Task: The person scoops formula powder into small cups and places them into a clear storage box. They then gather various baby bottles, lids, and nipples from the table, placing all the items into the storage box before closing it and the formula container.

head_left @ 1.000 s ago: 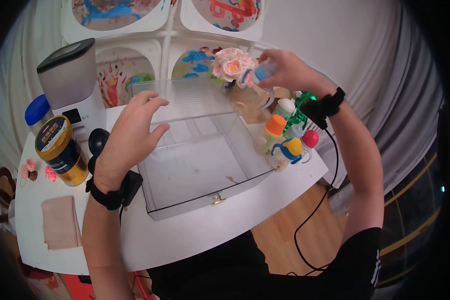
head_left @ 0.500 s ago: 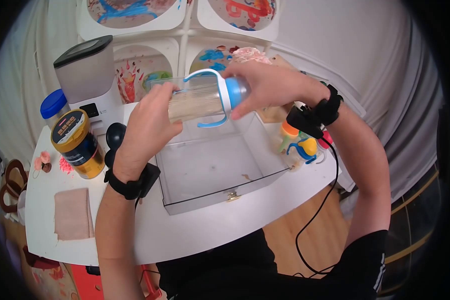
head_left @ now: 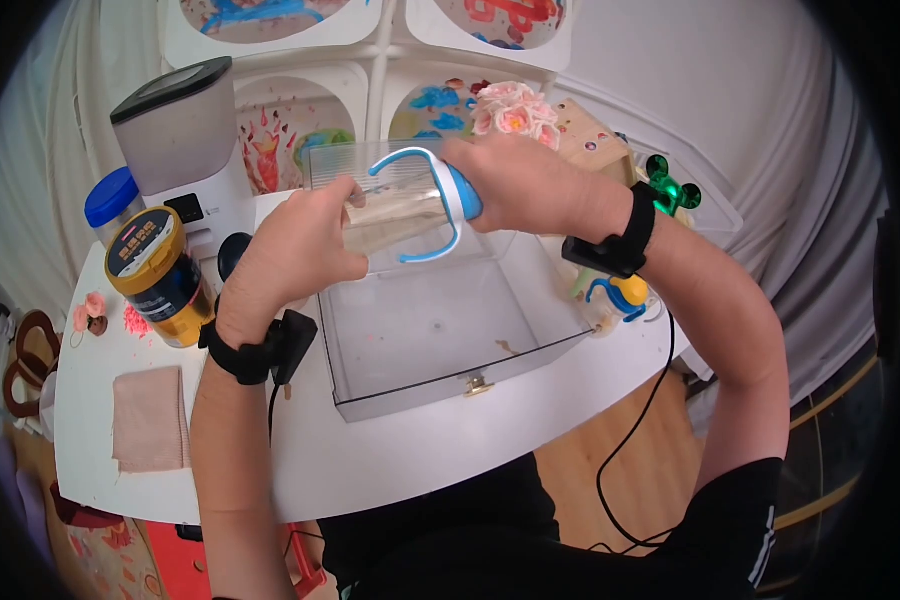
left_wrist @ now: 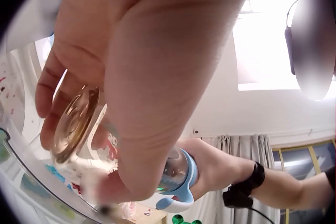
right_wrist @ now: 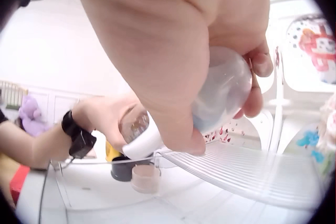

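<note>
A clear baby bottle (head_left: 395, 215) with a blue collar and white-and-blue handles lies on its side in the air, above a clear storage box (head_left: 420, 335) whose lid is raised. The left hand (head_left: 305, 240) grips the base end, its fingers and thumb around the amber-tinted bottom (left_wrist: 77, 124) in the left wrist view. At the other end, the right hand (head_left: 545, 190) holds the bottle by its domed translucent cap (right_wrist: 223, 87), close to the collar. The ribbed lid (right_wrist: 252, 174) stands behind the box in the right wrist view.
A yellow-lidded tub (head_left: 160, 275), a blue-lidded jar (head_left: 112, 200) and a white machine (head_left: 185, 150) stand at the left. A folded beige cloth (head_left: 150, 420) lies in front of them. Right of the box is a yellow-topped cup (head_left: 625, 292); pink flowers (head_left: 515, 115) stand behind.
The right hand has brought the bottle from the back right leftward over the box. The left hand, earlier without anything in it, now grips the bottle's base.
</note>
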Demonstrator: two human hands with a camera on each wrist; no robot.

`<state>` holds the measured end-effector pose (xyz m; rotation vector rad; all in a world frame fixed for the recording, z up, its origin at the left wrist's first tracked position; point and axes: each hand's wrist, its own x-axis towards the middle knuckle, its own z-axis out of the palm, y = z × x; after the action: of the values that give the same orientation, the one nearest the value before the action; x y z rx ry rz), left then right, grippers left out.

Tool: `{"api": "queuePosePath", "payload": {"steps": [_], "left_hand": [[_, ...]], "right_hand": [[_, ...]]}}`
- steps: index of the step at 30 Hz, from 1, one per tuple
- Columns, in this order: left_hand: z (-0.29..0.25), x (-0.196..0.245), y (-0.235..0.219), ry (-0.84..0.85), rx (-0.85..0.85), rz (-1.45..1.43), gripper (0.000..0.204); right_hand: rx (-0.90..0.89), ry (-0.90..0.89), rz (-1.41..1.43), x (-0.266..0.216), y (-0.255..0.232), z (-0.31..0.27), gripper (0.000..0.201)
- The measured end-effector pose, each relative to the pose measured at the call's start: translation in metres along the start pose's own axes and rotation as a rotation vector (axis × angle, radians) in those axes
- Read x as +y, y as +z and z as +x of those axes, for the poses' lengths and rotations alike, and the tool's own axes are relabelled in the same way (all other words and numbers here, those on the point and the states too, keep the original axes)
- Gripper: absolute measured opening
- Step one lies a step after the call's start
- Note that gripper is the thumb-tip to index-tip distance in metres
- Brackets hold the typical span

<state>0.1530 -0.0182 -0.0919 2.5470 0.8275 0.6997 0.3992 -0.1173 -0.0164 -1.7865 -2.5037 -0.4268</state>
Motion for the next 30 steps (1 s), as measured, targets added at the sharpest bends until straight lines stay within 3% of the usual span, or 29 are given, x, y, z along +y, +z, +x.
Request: {"api": "queuePosePath", "payload": {"steps": [5, 8, 9, 11, 14, 18, 20, 23, 24, 27, 30], "left_hand": [[0.002, -0.006, -0.007, -0.023, -0.118, -0.103, 0.055], [0.002, -0.007, -0.01, -0.022, -0.168, -0.121, 0.054], [0.002, -0.007, -0.011, -0.024, -0.184, -0.121, 0.054], [0.0, -0.007, -0.003, 0.066, 0.042, 0.053, 0.054], [-0.002, -0.003, 0.007, 0.156, 0.222, 0.154, 0.054], [-0.002, 0.002, 0.012, 0.19, 0.26, 0.169, 0.054], [-0.004, 0.008, 0.004, 0.081, 0.12, 0.111, 0.054], [0.001, 0.001, 0.001, 0.003, -0.098, -0.018, 0.055], [0.001, -0.006, 0.001, -0.01, -0.174, -0.068, 0.056], [0.002, -0.021, 0.0, -0.022, -0.125, -0.057, 0.06], [0.003, -0.032, -0.005, -0.099, -0.006, -0.038, 0.067]], "right_hand": [[0.32, -0.258, -0.372, 0.006, 0.013, -0.004, 0.037], [0.359, -0.273, -0.374, 0.005, 0.012, -0.007, 0.048], [0.299, -0.241, -0.213, 0.007, 0.011, -0.009, 0.051], [0.177, -0.172, 0.108, 0.012, 0.007, -0.013, 0.057], [-0.247, 0.068, 0.449, 0.013, -0.006, -0.008, 0.061], [-0.234, 0.145, 0.432, 0.011, 0.0, -0.012, 0.052], [-0.25, 0.191, 0.325, 0.001, -0.003, -0.015, 0.061], [0.231, -0.159, -0.184, 0.013, 0.017, -0.02, 0.042], [0.28, -0.219, -0.368, 0.016, 0.016, -0.023, 0.045], [0.443, -0.244, -0.541, 0.03, 0.012, -0.026, 0.045], [0.501, -0.058, -0.353, 0.045, 0.01, -0.032, 0.05]]}}
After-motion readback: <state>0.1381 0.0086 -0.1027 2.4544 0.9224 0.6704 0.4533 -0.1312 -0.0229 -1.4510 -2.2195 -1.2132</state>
